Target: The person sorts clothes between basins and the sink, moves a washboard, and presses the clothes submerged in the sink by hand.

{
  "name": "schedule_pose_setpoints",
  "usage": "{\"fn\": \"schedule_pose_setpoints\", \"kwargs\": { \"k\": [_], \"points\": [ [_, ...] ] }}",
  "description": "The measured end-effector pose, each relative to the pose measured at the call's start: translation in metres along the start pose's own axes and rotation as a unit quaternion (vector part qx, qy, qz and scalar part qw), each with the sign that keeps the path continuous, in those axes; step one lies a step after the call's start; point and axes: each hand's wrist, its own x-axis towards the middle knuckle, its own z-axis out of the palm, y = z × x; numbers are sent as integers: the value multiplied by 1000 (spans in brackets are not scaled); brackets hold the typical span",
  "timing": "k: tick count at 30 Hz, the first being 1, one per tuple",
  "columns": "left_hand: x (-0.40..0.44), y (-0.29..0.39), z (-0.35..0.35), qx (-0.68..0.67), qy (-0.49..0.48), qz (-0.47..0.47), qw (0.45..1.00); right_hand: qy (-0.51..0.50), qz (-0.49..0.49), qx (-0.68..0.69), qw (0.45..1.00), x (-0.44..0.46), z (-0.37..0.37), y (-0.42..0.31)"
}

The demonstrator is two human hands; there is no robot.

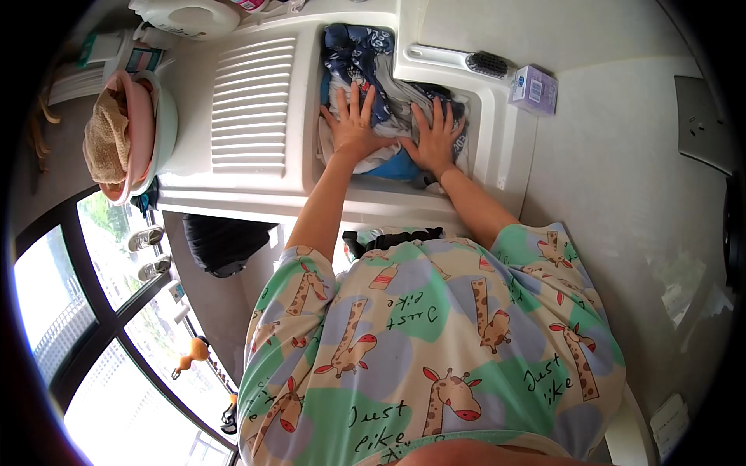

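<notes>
My left hand (355, 128) lies with fingers spread on a heap of clothes (386, 97) in a white sink basin (487, 128). Beside it, my right hand (435, 138) rests on the same heap, its fingers also apart. Dark blue printed cloth (353, 46) lies at the far end of the pile, with grey and white fabric around it. Something bright blue (395, 167) shows between and below my hands. Parts of the clothes are hidden under both palms.
Left of the basin is a ribbed washboard (252, 105). A scrubbing brush (470, 60) and a purple box (533, 89) sit at the right rim. Pink (141, 132) and pale green basins (165, 132) with a brown towel (106, 140) stand far left. A wall socket (699, 120) is at right.
</notes>
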Motion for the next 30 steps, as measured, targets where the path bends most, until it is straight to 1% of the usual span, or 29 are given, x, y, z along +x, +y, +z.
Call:
{"fn": "schedule_pose_setpoints", "kwargs": {
  "k": [10,16,19,28,30],
  "points": [
    [0,0,-1,6,-6,-3,1000,6,-4,-3,1000,-1,2,1],
    [-1,1,-2,-5,-3,-2,1000,7,-5,-4,1000,0,2,1],
    [-1,-1,-1,-33,12,8,999,4,-3,-5,1000,0,2,1],
    [0,-1,2,-28,11,6,1000,-1,0,-6,1000,-1,3,1],
    [0,0,1,-7,4,1,1000,-1,0,-3,1000,-1,3,1]
  ]
}}
